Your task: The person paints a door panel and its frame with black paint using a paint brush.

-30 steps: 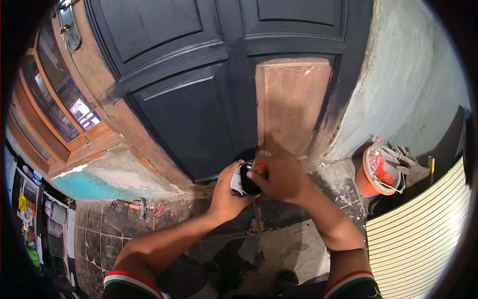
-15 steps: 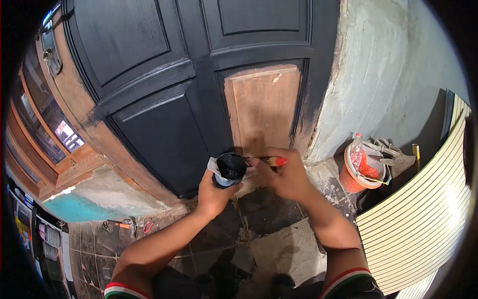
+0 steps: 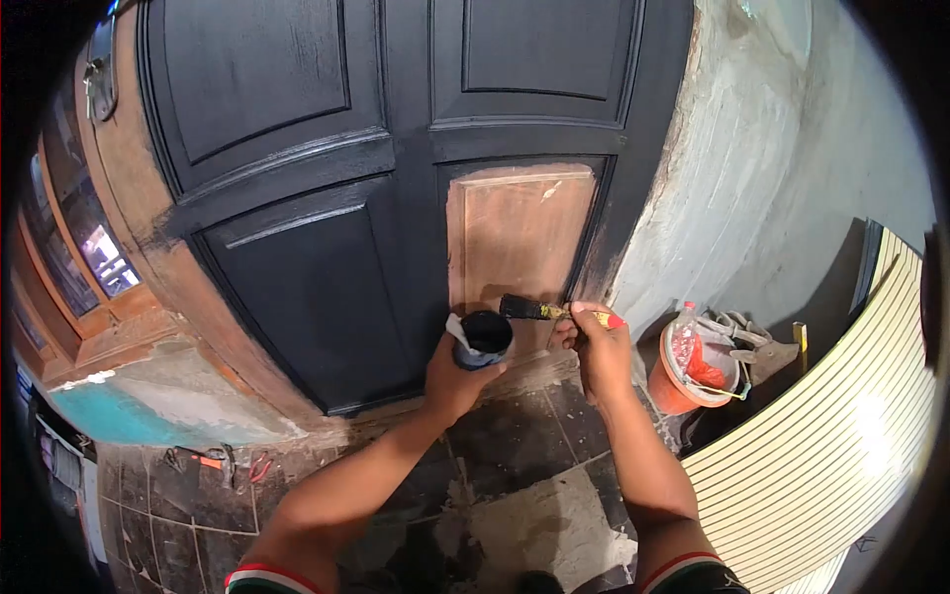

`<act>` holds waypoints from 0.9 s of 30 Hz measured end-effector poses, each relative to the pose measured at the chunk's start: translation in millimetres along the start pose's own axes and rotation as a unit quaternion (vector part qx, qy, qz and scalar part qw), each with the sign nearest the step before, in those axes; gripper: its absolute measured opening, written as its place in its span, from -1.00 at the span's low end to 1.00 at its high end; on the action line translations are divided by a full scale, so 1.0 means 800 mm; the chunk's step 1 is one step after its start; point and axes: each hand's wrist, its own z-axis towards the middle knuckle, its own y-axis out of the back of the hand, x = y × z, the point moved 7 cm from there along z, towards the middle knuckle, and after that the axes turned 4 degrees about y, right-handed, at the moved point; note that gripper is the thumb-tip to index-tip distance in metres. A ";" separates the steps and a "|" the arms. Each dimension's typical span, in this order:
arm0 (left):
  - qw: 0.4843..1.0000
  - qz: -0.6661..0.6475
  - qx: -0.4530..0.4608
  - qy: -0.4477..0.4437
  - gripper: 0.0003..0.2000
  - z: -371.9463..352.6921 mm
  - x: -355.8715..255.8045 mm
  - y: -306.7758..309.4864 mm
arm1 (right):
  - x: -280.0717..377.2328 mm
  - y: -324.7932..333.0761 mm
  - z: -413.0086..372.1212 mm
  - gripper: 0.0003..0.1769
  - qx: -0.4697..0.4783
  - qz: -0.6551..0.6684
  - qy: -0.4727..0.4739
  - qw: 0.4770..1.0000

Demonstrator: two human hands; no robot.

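Observation:
My left hand [image 3: 457, 376] is wrapped round a small can of black paint [image 3: 485, 337], its mouth tilted toward me. In my right hand [image 3: 601, 346] is a paintbrush [image 3: 539, 308] with a red-tipped, yellowish handle; its black-coated bristles point left, just above and right of the can. Behind both stands a panelled door [image 3: 411, 148], mostly black. Its lower right panel [image 3: 520, 233] shows bare brown wood with black around the edges.
An orange bucket [image 3: 675, 388] holding a plastic bottle [image 3: 684, 332] and other items stands at the right. Nearby leans a curved, cream ribbed sheet [image 3: 811, 426]. Pliers [image 3: 260, 466] and other tools lie on the tiled floor at left. A grey wall [image 3: 732, 168] borders the door.
The brush has come out of the can's mouth and now points left beside it, bristles visible. Both hands have shifted right in the view, which has tilted somewhat.

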 end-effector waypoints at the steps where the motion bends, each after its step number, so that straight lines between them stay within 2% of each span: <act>1: 1.000 0.015 0.001 0.009 -0.22 0.000 0.007 0.003 | 0.000 0.003 0.001 -0.77 -0.007 -0.002 0.017 1.000; 2: 0.999 0.031 0.002 0.018 -0.22 -0.002 0.014 0.009 | 0.000 0.007 0.003 -0.77 -0.012 -0.004 0.032 0.999; 4: 0.999 0.041 0.007 0.028 -0.21 -0.007 0.026 0.019 | 0.015 0.021 0.014 -0.75 -0.032 -0.082 0.120 0.989; 7: 0.999 0.038 0.026 0.021 -0.18 -0.015 0.045 0.032 | 0.045 0.038 0.035 -0.71 -0.072 -0.189 0.269 0.942; 10: 0.997 0.060 0.045 0.014 -0.11 -0.023 0.074 0.035 | 0.072 0.035 0.049 -0.73 -0.119 -0.315 0.405 0.850; 11: 0.996 0.069 0.049 0.017 -0.10 -0.026 0.084 0.035 | 0.083 0.025 0.047 -0.76 -0.111 -0.358 0.475 0.796; 14: 0.994 0.086 0.060 0.024 -0.08 -0.034 0.086 0.033 | 0.061 0.021 0.059 -0.85 -0.113 -0.436 0.517 0.728; 15: 0.994 0.091 0.063 0.025 -0.07 -0.036 0.084 0.033 | 0.040 0.025 0.062 -0.85 -0.101 -0.448 0.482 0.746; 20: 0.995 0.094 0.031 -0.002 -0.13 -0.036 0.100 0.032 | -0.104 0.069 0.058 -0.80 0.014 -0.558 0.360 0.748; 23: 0.994 0.098 0.043 -0.011 -0.15 -0.039 0.097 0.031 | -0.105 0.068 0.067 -0.81 0.033 -0.585 0.319 0.745; 27: 0.991 0.109 0.082 0.005 -0.15 -0.044 0.088 0.030 | 0.018 0.021 0.098 -0.82 -0.068 -0.494 0.446 0.743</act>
